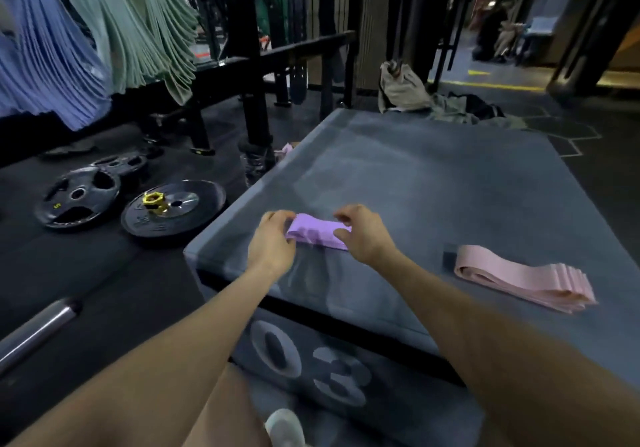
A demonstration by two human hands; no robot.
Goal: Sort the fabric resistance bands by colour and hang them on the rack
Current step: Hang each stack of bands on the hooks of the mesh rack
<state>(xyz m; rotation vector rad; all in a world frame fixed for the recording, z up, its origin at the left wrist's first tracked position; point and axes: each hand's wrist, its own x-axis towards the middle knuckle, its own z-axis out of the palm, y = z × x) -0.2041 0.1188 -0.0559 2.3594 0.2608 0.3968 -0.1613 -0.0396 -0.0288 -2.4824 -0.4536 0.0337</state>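
A lilac fabric band (317,233) lies bunched on the grey padded box (433,183) near its front left corner. My left hand (272,242) grips the band's left end with curled fingers. My right hand (363,233) pinches its right end. A stack of pink bands (526,278) lies flat on the box to the right, apart from both hands. On the black rack (256,58) at the upper left hang several blue bands (45,65) and several mint green bands (145,31).
Two black weight plates (81,197) (173,207) lie on the dark floor left of the box, one with a yellow collar (154,200). A steel bar end (38,329) sticks in at lower left. Clothing (405,90) is heaped behind the box.
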